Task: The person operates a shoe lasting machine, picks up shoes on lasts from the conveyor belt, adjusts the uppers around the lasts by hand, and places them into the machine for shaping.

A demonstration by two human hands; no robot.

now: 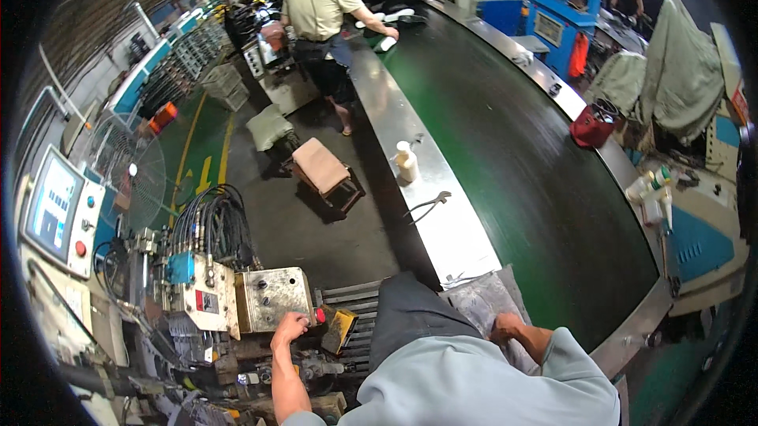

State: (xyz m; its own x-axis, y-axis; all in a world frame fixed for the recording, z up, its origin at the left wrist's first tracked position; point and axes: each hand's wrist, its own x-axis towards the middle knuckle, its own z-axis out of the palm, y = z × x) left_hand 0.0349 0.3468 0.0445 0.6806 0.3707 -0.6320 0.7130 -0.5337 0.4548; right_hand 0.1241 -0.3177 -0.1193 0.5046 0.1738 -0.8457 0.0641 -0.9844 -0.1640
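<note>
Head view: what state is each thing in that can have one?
Left hand: resting on the metal block of the machine.
Right hand: pressed on a grey cloth.
Conveyor belt: bare near the person.
Pliers: lying flat on the steel ledge.
Bottle: upright.
Screen: lit.
Stool: unoccupied.

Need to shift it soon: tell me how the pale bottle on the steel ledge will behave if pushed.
The pale bottle stands upright and narrow, so a high push would probably tip it. It looks like plastic, likely light. The steel ledge looks smooth, so a low push might slide it.
</note>
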